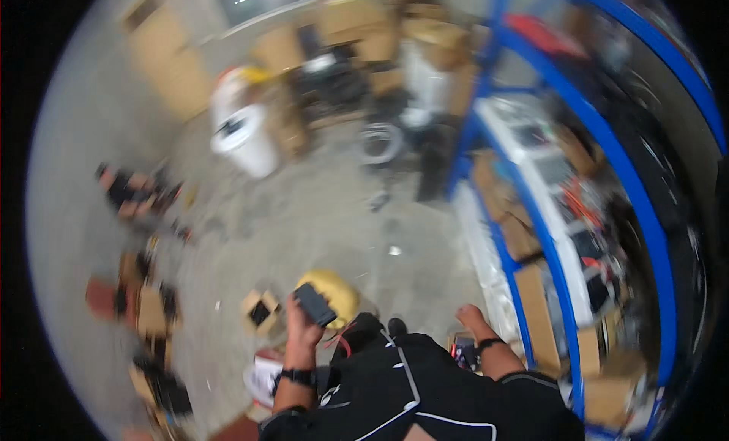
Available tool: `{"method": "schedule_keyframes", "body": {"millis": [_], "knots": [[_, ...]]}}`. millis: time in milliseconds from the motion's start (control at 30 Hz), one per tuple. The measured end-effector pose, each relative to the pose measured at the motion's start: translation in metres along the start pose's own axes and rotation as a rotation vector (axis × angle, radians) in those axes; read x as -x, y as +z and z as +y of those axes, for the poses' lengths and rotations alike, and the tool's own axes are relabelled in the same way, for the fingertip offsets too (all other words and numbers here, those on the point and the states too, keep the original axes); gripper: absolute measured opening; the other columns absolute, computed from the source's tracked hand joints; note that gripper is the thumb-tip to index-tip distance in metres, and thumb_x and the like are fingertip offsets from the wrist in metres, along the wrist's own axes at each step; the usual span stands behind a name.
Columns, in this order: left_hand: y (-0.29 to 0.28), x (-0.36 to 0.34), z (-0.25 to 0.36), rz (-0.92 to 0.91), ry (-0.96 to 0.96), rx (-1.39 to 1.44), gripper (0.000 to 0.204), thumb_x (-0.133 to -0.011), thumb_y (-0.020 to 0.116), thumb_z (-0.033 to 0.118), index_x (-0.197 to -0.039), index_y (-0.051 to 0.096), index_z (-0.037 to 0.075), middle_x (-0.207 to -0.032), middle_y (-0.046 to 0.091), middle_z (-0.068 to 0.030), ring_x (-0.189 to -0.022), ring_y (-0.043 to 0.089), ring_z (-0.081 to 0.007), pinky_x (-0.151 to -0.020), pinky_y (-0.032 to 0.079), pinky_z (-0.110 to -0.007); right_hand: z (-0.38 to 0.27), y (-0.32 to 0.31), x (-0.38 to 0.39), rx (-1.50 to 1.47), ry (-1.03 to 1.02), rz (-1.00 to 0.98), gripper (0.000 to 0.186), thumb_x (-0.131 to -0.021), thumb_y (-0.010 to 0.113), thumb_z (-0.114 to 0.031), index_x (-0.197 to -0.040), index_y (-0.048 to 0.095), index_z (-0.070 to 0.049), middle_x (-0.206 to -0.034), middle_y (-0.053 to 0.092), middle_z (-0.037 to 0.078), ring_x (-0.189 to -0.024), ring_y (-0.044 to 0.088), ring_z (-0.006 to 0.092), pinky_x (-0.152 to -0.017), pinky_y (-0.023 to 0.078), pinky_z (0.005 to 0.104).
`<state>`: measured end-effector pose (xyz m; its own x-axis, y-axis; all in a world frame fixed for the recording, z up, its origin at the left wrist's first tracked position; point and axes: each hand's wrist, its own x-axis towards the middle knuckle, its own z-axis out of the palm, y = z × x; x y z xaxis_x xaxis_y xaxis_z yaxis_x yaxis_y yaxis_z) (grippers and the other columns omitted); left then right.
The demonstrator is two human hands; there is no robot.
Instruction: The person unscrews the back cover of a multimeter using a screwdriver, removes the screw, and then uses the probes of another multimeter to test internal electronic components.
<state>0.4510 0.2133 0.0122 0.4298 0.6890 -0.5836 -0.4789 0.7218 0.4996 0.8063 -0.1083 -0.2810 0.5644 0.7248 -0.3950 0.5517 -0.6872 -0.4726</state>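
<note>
My left hand (302, 331) is closed around a dark grey rectangular block (314, 305), about the size of a thick phone; its exact kind I cannot make out. It is held up in front of a yellow rounded object (334, 293) on the floor. On the other side of my body, my right hand (472, 317) hangs with its fingers curled in, and nothing shows in them. That hand is nearest to the blue-framed shelving (548, 289), apart from it. An open cardboard box (262, 312) stands on the floor to the left of my left hand.
Shelves at right hold boxes and loose parts. A white bin (254, 149), a round white bucket (380, 143) and stacked cartons (353, 23) stand at the far side. More boxes (156, 310) and a small dark machine (133, 190) line the left. Much of the picture is blurred.
</note>
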Motion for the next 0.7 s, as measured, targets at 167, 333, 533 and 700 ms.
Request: {"method": "schedule_keyframes", "body": {"millis": [167,333,533,700], "knots": [[0.021,-0.001,-0.014,0.021,-0.153,0.001,0.044,-0.093,0.048,0.048,-0.109,0.064,0.010,-0.096,0.067,-0.0114,-0.089,0.065,-0.0287,-0.084,0.056,-0.042,-0.008,-0.020,0.062,-0.224,0.198,0.175,0.025,-0.080,0.061,-0.025,-0.094,0.070,-0.006,-0.097,0.069,0.020,-0.090,0.066,0.0378,-0.080,0.052,0.0446],[0.065,-0.025,-0.032,-0.084,-0.227,-0.088,0.044,-0.093,0.047,0.047,-0.106,0.064,0.008,-0.093,0.067,-0.0129,-0.087,0.065,-0.0299,-0.083,0.056,-0.043,0.019,-0.032,0.116,-0.057,0.173,0.185,0.021,-0.083,0.057,-0.021,-0.090,0.072,-0.008,-0.096,0.070,0.018,-0.088,0.067,0.0360,-0.082,0.052,0.0468],[0.089,-0.073,-0.036,-0.157,-0.407,-0.128,0.045,-0.093,0.043,0.049,-0.105,0.064,0.011,-0.090,0.066,-0.0136,-0.085,0.065,-0.0305,-0.074,0.056,-0.043,0.111,0.077,0.190,0.377,0.293,-0.260,0.026,-0.085,0.056,-0.025,-0.090,0.075,-0.010,-0.087,0.072,0.017,-0.088,0.070,0.0333,-0.081,0.052,0.0498],[0.106,-0.111,-0.025,-0.171,-0.416,-0.178,0.046,-0.092,0.044,0.052,-0.104,0.065,0.013,-0.090,0.067,-0.0113,-0.082,0.066,-0.0306,-0.072,0.056,-0.043,0.050,0.046,0.185,-0.023,0.459,-0.195,0.024,-0.080,0.061,-0.029,-0.078,0.072,-0.007,-0.077,0.069,0.018,-0.079,0.069,0.0350,-0.068,0.054,0.0467]]}}
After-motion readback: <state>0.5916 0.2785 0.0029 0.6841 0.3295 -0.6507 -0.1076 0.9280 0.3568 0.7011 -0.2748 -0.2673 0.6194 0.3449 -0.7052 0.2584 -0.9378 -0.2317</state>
